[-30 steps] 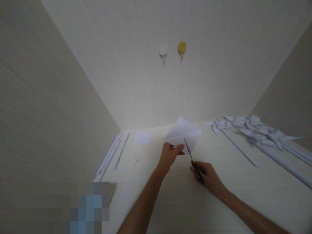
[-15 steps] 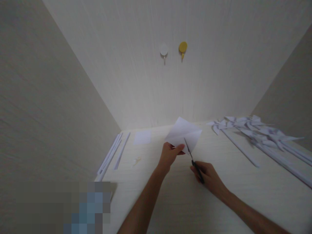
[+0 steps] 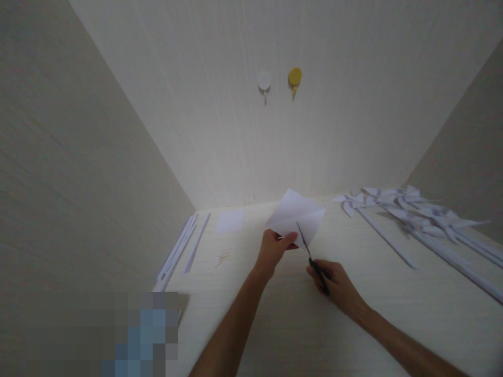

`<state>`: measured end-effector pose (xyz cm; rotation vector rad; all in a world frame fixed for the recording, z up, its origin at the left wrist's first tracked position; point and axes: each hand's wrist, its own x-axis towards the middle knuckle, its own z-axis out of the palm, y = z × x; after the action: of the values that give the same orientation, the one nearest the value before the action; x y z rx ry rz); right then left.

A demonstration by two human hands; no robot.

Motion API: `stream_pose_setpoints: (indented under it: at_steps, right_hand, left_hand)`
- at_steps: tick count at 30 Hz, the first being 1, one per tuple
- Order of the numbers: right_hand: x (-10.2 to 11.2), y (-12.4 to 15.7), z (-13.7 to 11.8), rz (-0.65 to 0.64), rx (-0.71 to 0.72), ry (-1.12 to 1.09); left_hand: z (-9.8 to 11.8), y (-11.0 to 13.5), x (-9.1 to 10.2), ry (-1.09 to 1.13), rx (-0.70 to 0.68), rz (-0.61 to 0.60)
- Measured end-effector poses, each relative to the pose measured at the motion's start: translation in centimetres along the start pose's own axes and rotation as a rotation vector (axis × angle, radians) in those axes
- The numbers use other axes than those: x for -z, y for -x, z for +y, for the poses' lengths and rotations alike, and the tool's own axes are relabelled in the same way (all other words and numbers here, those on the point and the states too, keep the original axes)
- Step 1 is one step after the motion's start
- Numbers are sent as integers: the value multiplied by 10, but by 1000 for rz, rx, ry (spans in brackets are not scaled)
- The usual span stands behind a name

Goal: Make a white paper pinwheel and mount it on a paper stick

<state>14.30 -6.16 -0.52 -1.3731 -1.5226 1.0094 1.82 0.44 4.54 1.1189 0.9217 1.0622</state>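
Note:
My left hand (image 3: 273, 250) pinches the near corner of a white square sheet of paper (image 3: 295, 215), held up over the pale wooden table (image 3: 275, 314). My right hand (image 3: 337, 285) grips the dark handles of a pair of scissors (image 3: 312, 258). The blades point up and away and reach into the sheet's lower edge, just right of my left thumb.
Several white paper pinwheels on long sticks (image 3: 412, 220) lie at the right. White paper sticks (image 3: 178, 248) lie along the left wall, with a small white paper square (image 3: 229, 221) and a tiny scrap (image 3: 221, 258) nearby. Two round hooks, white (image 3: 264, 82) and yellow (image 3: 294, 77), hang on the back wall.

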Motion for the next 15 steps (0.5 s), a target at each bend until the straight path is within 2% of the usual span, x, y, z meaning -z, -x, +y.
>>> stream_pose_setpoints:
  at_steps: [4,7,9,12,15]
  right_hand:
    - [0,0,0,-27,-4,-1]
    - [0,-1,0,-56,21,34]
    - [0,0,0,-89,24,49]
    - [0,0,-2,-162,28,58]
    - [-1,0,-1,-204,54,65]
  left_hand:
    - [11,-5,15,-34,-53,37]
    - [26,-8,36,-166,-177,67]
    - [35,-8,49,-309,-235,25]
    - [45,-4,63,-541,-254,-49]
    - [50,0,68,-629,-245,-19]
